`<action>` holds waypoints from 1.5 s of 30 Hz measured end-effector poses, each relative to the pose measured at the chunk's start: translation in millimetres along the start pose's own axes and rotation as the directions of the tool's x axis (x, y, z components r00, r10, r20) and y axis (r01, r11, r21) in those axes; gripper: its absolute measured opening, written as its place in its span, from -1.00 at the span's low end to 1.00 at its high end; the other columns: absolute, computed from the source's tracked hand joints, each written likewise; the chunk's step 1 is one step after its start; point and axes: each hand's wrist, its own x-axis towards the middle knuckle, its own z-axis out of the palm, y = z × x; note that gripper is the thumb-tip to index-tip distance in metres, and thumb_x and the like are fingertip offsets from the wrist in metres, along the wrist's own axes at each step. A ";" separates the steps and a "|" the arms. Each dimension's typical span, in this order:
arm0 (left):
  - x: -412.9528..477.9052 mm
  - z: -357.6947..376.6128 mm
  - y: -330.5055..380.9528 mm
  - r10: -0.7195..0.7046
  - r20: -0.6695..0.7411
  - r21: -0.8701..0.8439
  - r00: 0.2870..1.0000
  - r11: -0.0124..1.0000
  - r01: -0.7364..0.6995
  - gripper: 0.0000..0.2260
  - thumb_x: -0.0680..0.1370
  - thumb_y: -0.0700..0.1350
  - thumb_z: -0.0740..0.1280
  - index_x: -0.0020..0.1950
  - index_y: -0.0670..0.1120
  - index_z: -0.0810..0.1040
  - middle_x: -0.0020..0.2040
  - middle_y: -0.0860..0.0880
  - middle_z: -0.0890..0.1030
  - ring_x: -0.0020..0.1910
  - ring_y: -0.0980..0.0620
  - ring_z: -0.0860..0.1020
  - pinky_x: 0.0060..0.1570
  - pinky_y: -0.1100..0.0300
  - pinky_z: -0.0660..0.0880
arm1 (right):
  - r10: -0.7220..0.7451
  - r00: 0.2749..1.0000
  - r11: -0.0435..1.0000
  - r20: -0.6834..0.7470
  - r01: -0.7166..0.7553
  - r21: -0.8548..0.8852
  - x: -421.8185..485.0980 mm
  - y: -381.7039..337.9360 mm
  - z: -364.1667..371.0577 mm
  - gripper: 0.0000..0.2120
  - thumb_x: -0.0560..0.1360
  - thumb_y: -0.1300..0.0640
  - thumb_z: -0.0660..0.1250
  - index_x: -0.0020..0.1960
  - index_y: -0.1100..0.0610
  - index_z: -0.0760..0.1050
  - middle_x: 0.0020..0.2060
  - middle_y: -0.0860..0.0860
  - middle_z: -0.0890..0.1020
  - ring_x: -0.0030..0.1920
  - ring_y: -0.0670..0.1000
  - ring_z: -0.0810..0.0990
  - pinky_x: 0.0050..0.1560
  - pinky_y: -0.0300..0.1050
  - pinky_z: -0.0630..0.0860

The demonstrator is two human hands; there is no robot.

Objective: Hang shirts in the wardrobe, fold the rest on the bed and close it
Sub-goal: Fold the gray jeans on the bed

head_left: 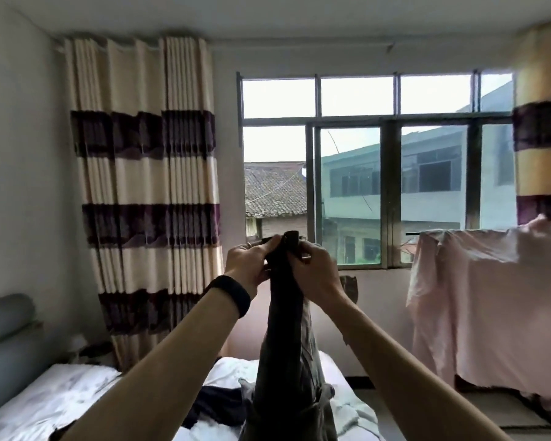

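Garment [287, 329]: a long dark piece held up in the middle of the view. Its top edge is bunched in front of the window and its lower end trails down to the bed at 6 o'clock. Both hands hold it at the top, the left hand [250, 265] at 9 o'clock of the bunch and the right hand [315, 272] at 3 o'clock. Each grip is narrow, fingers and thumb pinched on the cloth. The window [379, 154] fills the view from 12 to 2 o'clock. A striped curtain [147, 186] hangs at 10 o'clock. A pink sheet [490, 297] hangs draped at 3 o'clock. The bed [61, 393], under white bedding, lies from 8 to 6 o'clock, with its grey headboard [4, 338] at 9 o'clock. A black cloth [217, 405] lies on the bed, just at 9 o'clock of the garment's lower end. A black wristband [228, 294] sits on the left wrist.
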 end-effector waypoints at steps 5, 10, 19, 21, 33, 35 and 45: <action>-0.8 -6.9 -8.9 -0.019 0.024 0.085 1.000 0.996 0.017 -0.93 0.56 -0.22 0.43 -0.07 -0.24 0.64 -0.09 -0.15 0.70 -0.19 -0.06 0.70 -0.19 0.08 0.65 | -0.036 0.996 0.999 -0.077 0.034 -0.024 -20.9 10.7 0.6 -0.82 0.51 -0.01 0.46 0.08 -0.02 0.71 -0.17 -0.06 0.74 -0.27 -0.30 0.61 -0.27 -0.47 0.41; -6.8 -13.1 -21.7 -0.019 -0.003 0.127 1.000 0.992 0.019 -0.85 0.55 -0.22 0.44 0.06 -0.27 0.64 0.00 -0.20 0.70 -0.07 -0.13 0.69 -0.03 0.02 0.66 | -0.129 0.988 0.987 -0.090 0.120 -0.102 -38.6 11.6 9.6 -0.81 0.49 -0.06 0.46 0.08 -0.07 0.71 -0.17 -0.06 0.69 -0.18 -0.06 0.66 -0.10 -0.21 0.53; -18.9 -35.9 -25.2 -0.046 0.251 0.172 0.967 0.985 0.002 -0.77 0.47 -0.21 0.50 0.10 -0.26 0.67 0.04 -0.20 0.71 0.03 -0.14 0.69 -0.05 0.15 0.64 | -0.113 0.957 0.952 0.267 0.027 0.304 -50.7 19.9 -1.9 -0.59 0.43 0.31 0.46 0.15 -0.10 0.65 0.10 -0.10 0.58 0.15 0.05 0.62 0.18 -0.08 0.58; -19.2 -41.0 -25.3 -0.025 0.269 0.210 0.963 0.977 -0.033 -0.77 0.45 -0.25 0.52 0.09 -0.24 0.68 0.02 -0.20 0.71 0.01 -0.15 0.70 -0.07 0.15 0.64 | -0.127 0.933 0.912 0.336 -0.023 0.409 -53.3 19.2 -4.4 -0.55 0.31 0.32 0.40 0.01 -0.18 0.66 -0.01 -0.26 0.60 0.08 -0.09 0.62 0.07 -0.20 0.60; -25.4 -59.6 -19.2 0.071 0.176 0.376 0.982 0.917 -0.134 -0.87 0.56 -0.31 0.29 -0.06 -0.18 0.64 -0.15 -0.13 0.68 -0.12 -0.10 0.66 0.00 -0.03 0.65 | 0.341 0.816 0.736 0.467 -0.540 0.408 -51.5 80.7 -13.6 -0.37 0.36 0.01 0.54 0.39 -0.12 0.43 0.11 -0.15 0.67 0.14 -0.06 0.61 0.15 0.01 0.47; -26.3 -64.5 -8.3 0.104 0.164 0.358 0.981 0.921 -0.157 -0.86 0.57 -0.31 0.27 -0.07 -0.18 0.62 -0.14 -0.13 0.66 -0.12 -0.09 0.65 0.01 -0.02 0.64 | 0.312 0.777 0.679 0.546 -0.585 0.444 -50.2 80.4 -16.5 -0.55 0.32 0.07 0.56 0.19 -0.08 0.60 0.01 -0.08 0.73 0.02 -0.08 0.68 -0.06 -0.11 0.56; -23.7 -89.7 46.4 0.483 0.101 0.522 0.870 0.718 -0.459 -0.80 0.65 -0.18 0.25 0.11 0.10 0.58 0.04 0.02 0.68 0.03 0.06 0.64 0.02 0.17 0.59 | 0.172 0.984 0.890 0.051 -0.178 0.419 -23.6 7.0 -16.5 -0.86 0.42 0.07 0.57 -0.07 -0.01 0.64 -0.23 -0.17 0.73 -0.19 -0.18 0.71 -0.19 -0.31 0.62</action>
